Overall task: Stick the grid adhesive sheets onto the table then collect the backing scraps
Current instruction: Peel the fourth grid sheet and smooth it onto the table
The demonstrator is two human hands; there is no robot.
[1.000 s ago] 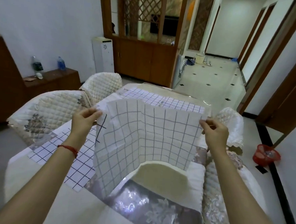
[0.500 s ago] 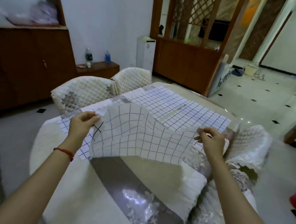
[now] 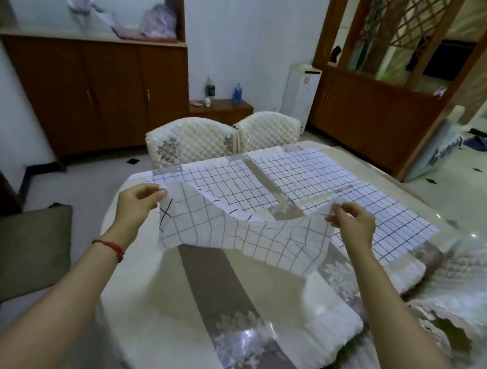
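Above the table [image 3: 173,294], both hands pinch the sheet's [image 3: 242,235] top corners.

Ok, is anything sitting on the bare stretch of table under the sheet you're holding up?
Nothing visible does. Left hand and right hand pinch the grid sheet by its top corners above the table; the surface below shows only the patterned cover. Stuck grid sheets lie beyond.

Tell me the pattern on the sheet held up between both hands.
White with a dark square grid: the grid adhesive sheet, in the head view.
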